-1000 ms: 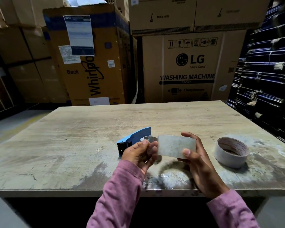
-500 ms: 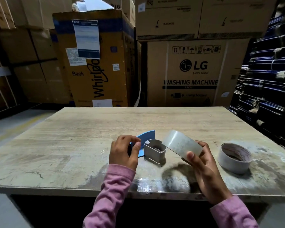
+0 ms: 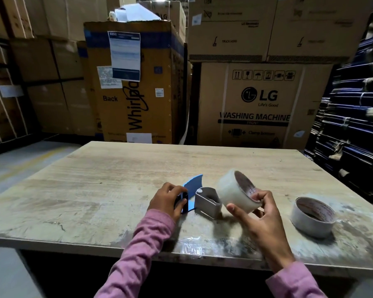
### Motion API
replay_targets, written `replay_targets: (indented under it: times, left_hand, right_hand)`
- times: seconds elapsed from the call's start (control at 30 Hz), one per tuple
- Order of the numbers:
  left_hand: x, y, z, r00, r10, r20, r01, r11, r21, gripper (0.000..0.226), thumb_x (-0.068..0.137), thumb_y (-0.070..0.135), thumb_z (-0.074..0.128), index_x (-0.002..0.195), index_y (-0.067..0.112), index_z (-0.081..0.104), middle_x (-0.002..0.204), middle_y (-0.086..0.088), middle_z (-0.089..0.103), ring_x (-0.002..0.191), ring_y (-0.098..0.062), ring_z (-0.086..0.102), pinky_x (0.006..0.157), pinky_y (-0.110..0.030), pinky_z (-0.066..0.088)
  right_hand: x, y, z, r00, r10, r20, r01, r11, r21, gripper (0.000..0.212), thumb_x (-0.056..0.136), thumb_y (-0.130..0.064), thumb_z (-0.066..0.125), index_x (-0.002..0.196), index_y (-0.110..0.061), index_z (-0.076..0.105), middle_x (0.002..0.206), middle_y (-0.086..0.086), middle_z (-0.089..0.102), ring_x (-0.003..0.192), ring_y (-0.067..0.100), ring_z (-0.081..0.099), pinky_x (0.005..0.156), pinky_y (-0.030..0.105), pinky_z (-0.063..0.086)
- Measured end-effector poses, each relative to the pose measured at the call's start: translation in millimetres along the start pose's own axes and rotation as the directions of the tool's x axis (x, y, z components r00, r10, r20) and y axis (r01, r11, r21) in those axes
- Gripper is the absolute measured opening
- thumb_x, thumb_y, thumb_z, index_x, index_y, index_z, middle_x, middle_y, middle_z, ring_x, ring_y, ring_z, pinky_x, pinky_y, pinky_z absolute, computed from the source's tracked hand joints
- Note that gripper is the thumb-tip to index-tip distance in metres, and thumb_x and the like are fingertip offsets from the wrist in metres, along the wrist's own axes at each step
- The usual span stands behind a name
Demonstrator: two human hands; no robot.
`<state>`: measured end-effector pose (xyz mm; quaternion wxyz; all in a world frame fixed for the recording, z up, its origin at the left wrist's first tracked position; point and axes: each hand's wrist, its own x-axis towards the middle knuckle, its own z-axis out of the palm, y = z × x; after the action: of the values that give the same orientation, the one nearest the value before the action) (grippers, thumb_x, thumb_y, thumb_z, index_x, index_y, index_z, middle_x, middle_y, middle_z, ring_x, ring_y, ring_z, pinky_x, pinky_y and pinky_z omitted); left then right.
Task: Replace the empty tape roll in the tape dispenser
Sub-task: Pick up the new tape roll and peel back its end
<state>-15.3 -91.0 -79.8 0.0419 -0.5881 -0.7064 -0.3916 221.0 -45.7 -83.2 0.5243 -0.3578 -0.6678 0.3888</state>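
Note:
The tape dispenser (image 3: pixel 205 200), blue with a grey metal front, lies on the wooden table (image 3: pixel 116 190) near its front edge. My left hand (image 3: pixel 168 200) grips the dispenser's handle end. Just right of the dispenser, my right hand (image 3: pixel 261 220) holds a clear tape roll (image 3: pixel 235 192) tilted above the table, its open core facing right. A second, thinner tape roll (image 3: pixel 312 216) lies flat on the table at the right.
Tall cardboard appliance boxes (image 3: pixel 254 104) stand behind the table. Dark stacked bundles (image 3: pixel 353 125) line the right side. A patch of clear film (image 3: pixel 192 247) sticks to the table's front edge.
The dispenser went from held up in my left hand to lying on the table. My right hand turned the clear tape roll so its core faces right.

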Motion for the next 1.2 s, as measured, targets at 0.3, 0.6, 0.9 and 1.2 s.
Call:
replay_targets:
  times: [0.3, 0.6, 0.9, 1.2]
  left_hand:
    - [-15, -4, 7, 0.995, -0.016, -0.1, 0.01, 0.998, -0.068, 0.023, 0.078, 0.024, 0.067, 0.101, 0.025, 0.071, 0.095, -0.006, 0.056, 0.083, -0.024, 0.059, 0.069, -0.027, 0.048]
    - [-17, -9, 8, 0.994, 0.007, -0.11, -0.022, 0.99, -0.136, 0.035, 0.078, 0.039, 0.052, 0.102, 0.023, 0.071, 0.095, -0.009, 0.057, 0.082, -0.024, 0.058, 0.071, -0.034, 0.053]
    - [-17, -11, 9, 0.99, 0.025, -0.138, -0.049, 0.984, -0.171, 0.038, 0.076, 0.04, 0.049, 0.099, 0.02, 0.072, 0.091, -0.009, 0.056, 0.078, -0.024, 0.058, 0.071, -0.029, 0.05]
    - [-17, -12, 10, 0.99, 0.046, -0.132, -0.067, 0.984, -0.165, 0.035, 0.077, 0.034, 0.05, 0.098, 0.018, 0.072, 0.092, -0.011, 0.057, 0.08, -0.025, 0.059, 0.074, -0.027, 0.046]
  right_hand:
    - [19, -8, 42, 0.985, -0.172, -0.003, 0.158, 0.912, -0.378, 0.057, 0.06, -0.059, 0.083, 0.094, -0.026, 0.05, 0.1, -0.008, 0.051, 0.096, 0.017, 0.051, 0.078, 0.031, 0.045]
    - [27, -2, 70, 0.986, -0.164, -0.038, 0.11, 0.799, -0.591, 0.065, 0.062, -0.068, 0.076, 0.1, -0.024, 0.048, 0.104, -0.002, 0.048, 0.096, 0.02, 0.044, 0.08, 0.035, 0.045]
    - [21, -7, 72, 1.0, -0.021, -0.002, 0.011, 0.605, -0.796, 0.075, 0.06, -0.09, 0.054, 0.097, -0.026, 0.04, 0.101, -0.001, 0.041, 0.094, 0.022, 0.05, 0.079, 0.039, 0.05]
    - [37, -26, 75, 0.993, 0.069, 0.101, 0.05, 0.527, -0.848, 0.109, 0.064, -0.085, 0.058, 0.149, -0.031, 0.017, 0.125, 0.007, 0.041, 0.113, 0.03, 0.05, 0.091, 0.042, 0.044]
